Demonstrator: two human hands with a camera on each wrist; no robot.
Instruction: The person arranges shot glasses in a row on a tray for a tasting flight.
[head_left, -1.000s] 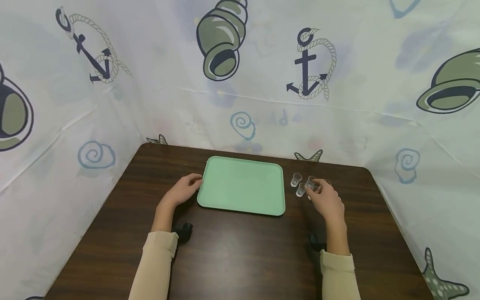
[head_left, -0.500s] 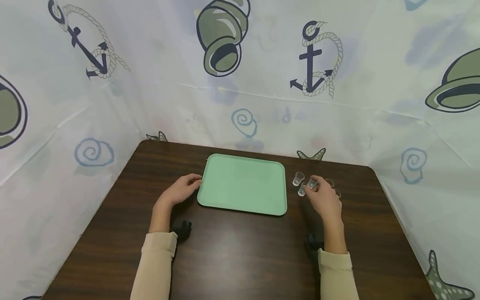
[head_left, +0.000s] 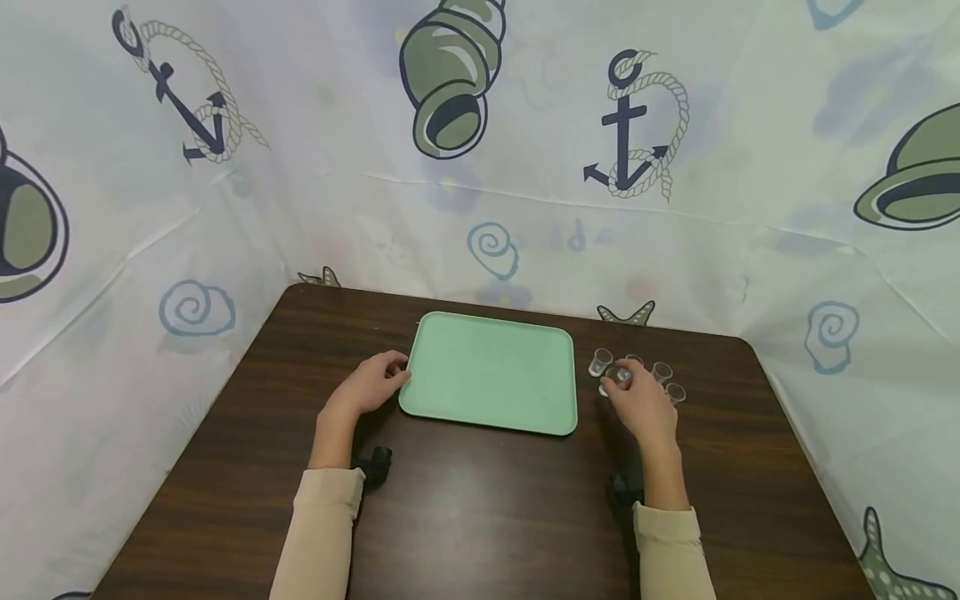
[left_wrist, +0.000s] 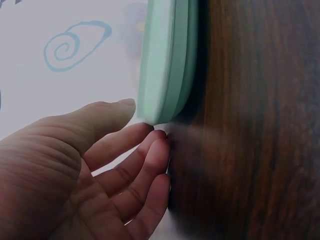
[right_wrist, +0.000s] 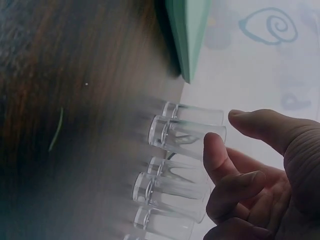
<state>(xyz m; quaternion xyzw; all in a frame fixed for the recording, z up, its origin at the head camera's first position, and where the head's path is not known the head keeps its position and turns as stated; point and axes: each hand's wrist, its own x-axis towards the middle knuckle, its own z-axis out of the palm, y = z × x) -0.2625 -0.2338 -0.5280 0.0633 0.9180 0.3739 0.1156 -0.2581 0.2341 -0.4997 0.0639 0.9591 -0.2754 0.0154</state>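
Observation:
A mint-green rectangular tray (head_left: 487, 375) lies flat on the brown table. My left hand (head_left: 367, 385) is at its left side; in the left wrist view the loosely bent fingers (left_wrist: 157, 150) reach the tray's rim (left_wrist: 162, 65), with the thumb just beside it. Right of the tray stands a group of small clear shot glasses, among them a back-left one (head_left: 600, 362). Over the group is my right hand (head_left: 645, 404), thumb and fingers apart. In the right wrist view a fingertip overlaps the rim of one upright glass (right_wrist: 165, 135), while the thumb stands off from it. The hand partly hides several glasses.
Two more glasses, one behind (head_left: 662, 372) and one nearer (head_left: 676, 392), stand right of my right hand. Dark wrist mounts (head_left: 375, 465) hang by both cuffs. A patterned white cloth (head_left: 525, 192) rises behind the table's back edge.
My right hand has shifted a little left over the glasses, uncovering those on the right. My left hand stays by the tray, its thumb and fingers now more spread. The tray has not moved.

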